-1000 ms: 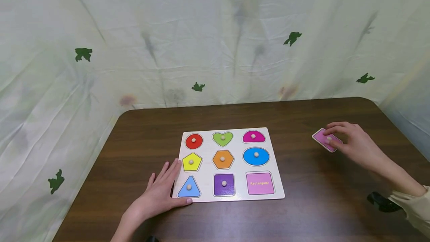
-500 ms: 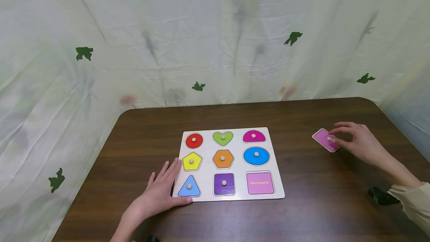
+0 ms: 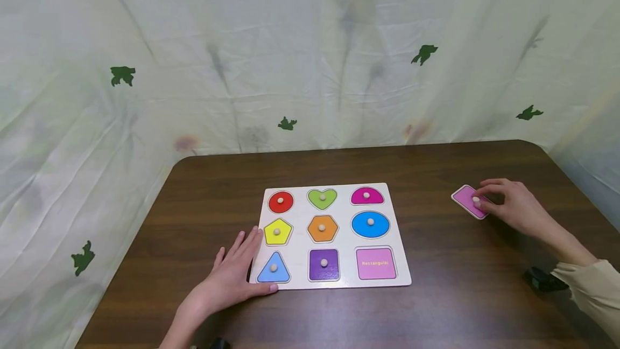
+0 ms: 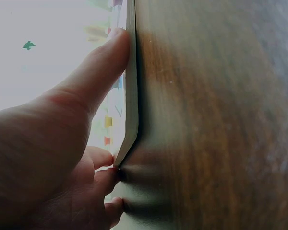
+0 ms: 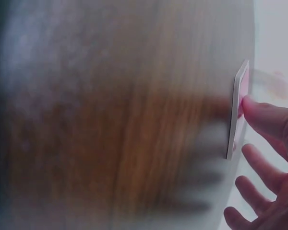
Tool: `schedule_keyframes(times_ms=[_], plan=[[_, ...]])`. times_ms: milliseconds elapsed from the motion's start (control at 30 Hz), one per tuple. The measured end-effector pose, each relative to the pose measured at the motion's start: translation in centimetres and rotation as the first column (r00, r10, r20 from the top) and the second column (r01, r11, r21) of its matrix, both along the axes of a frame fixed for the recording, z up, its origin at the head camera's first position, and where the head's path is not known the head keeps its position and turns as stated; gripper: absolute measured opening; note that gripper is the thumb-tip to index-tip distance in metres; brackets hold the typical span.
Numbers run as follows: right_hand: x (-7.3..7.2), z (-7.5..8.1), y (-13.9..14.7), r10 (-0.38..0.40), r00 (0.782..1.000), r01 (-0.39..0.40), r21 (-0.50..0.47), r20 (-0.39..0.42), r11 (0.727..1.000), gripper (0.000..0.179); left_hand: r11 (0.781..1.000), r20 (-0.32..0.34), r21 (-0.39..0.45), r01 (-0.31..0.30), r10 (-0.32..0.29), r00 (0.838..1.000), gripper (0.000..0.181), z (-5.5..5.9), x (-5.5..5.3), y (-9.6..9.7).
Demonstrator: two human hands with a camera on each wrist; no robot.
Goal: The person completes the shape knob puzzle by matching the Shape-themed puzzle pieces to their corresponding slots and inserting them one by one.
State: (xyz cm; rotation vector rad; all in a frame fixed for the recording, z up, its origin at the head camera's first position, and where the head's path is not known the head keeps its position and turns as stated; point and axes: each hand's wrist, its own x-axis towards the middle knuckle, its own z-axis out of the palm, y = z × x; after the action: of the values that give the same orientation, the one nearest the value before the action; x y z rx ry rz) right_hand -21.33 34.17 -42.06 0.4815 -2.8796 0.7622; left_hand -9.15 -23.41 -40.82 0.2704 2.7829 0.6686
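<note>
My right hand (image 3: 520, 208) pinches the small wooden knob of a pink rectangular puzzle piece (image 3: 466, 196) between thumb and index finger. That piece is at the table's right side; in the right wrist view the thumb meets the pink piece (image 5: 236, 117) and the other fingers spread away from it. My left hand (image 3: 230, 273) rests with straight fingers at the left edge of a white shape puzzle board (image 3: 298, 257), thumb on its near left corner. A pink recess (image 3: 375, 264) lettered "Rectangular" shows at the board's near right. In the left wrist view the thumb presses the board's edge (image 4: 131, 100).
Several knobbed shapes sit in the board, among them a red circle (image 3: 281, 206), an orange hexagon (image 3: 317, 235) and a purple square (image 3: 317, 273). Brown wooden tabletop (image 3: 436, 263) surrounds it. A pale curtain (image 3: 310, 58) with green leaf shapes hangs behind.
My right thumb and index finger, formerly over the pink piece, have drawn back slightly right and now come together on its knob. The piece has hardly moved; my left hand stays put.
</note>
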Motion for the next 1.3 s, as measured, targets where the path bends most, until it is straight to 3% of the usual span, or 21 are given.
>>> schedule_keyframes(times_ms=[600,1067,1300], plan=[[0.6,-0.2,-1.0,0.021,1.0,-0.021,-0.014,-0.011,1.0,0.018,1.0,0.003,-0.01,0.0,0.001,1.0,0.119,-0.1,-0.2,0.1],[1.7,0.3,-2.2,0.017,0.997,-0.012,-0.058,0.075,0.998,0.018,1.0,0.014,-0.016,-0.013,0.013,1.0,0.12,-0.4,-0.1,0.0],[2.3,0.6,-3.1,0.055,0.998,-0.053,-0.069,0.026,0.996,0.022,1.0,0.014,-0.013,-0.014,0.014,1.0,0.119,-0.2,-0.1,0.0]])
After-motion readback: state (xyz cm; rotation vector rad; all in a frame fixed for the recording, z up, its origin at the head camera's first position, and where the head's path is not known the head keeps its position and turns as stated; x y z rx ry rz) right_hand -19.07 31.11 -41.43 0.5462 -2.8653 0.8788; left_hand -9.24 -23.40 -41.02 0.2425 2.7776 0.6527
